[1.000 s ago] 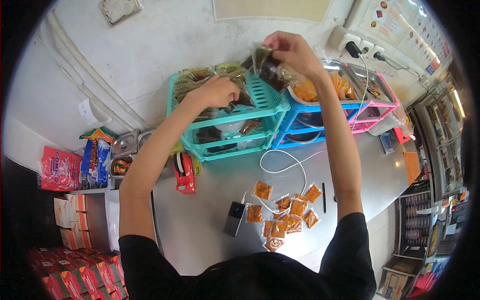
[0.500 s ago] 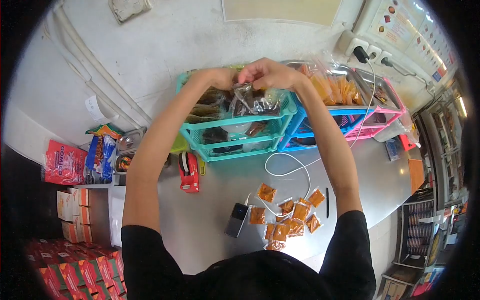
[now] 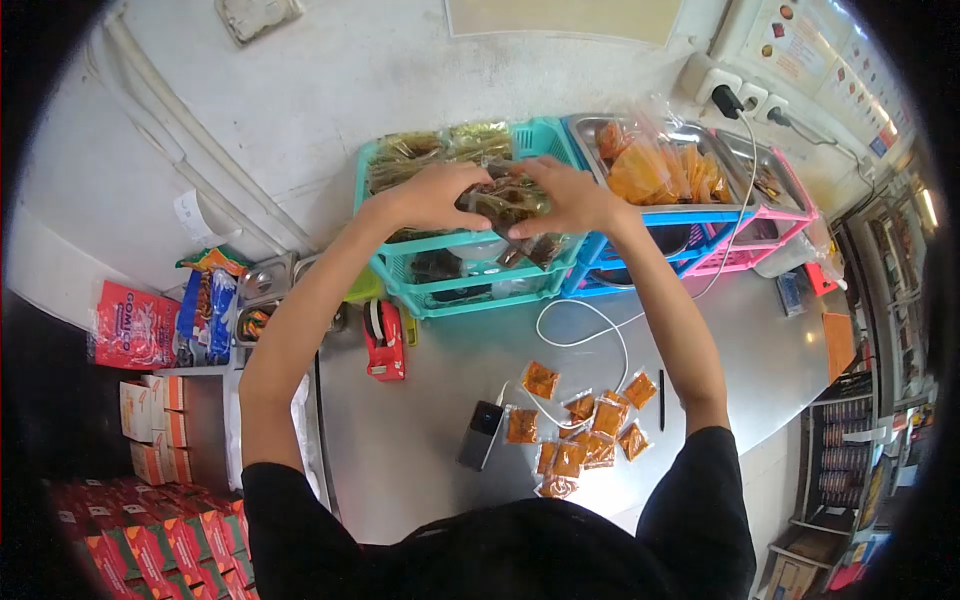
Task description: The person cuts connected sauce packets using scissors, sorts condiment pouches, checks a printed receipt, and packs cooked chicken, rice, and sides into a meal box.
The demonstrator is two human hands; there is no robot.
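My left hand (image 3: 447, 195) and my right hand (image 3: 570, 198) close in from either side on a bunch of clear plastic packets with dark contents (image 3: 512, 207). The packets are held over the front part of the turquoise stacked basket (image 3: 552, 140). Behind my left hand, more flat packets with greenish-brown contents (image 3: 405, 150) lie in the top tier. Lower tiers hold dark packets too, partly hidden by the basket's front. What exactly fills the packets I cannot make out.
On the metal table (image 3: 400, 460) lie several orange sauce sachets (image 3: 605, 418), a phone (image 3: 481, 436) on a white cable (image 3: 575, 343), a black pen (image 3: 662, 400) and a red tape dispenser (image 3: 384, 340). A metal tray (image 3: 700, 150) with orange packets stands right of the basket.
Both hands have come down and nearer with the dark packets, from the back of the basket to its front. The packets at the basket's back now show.
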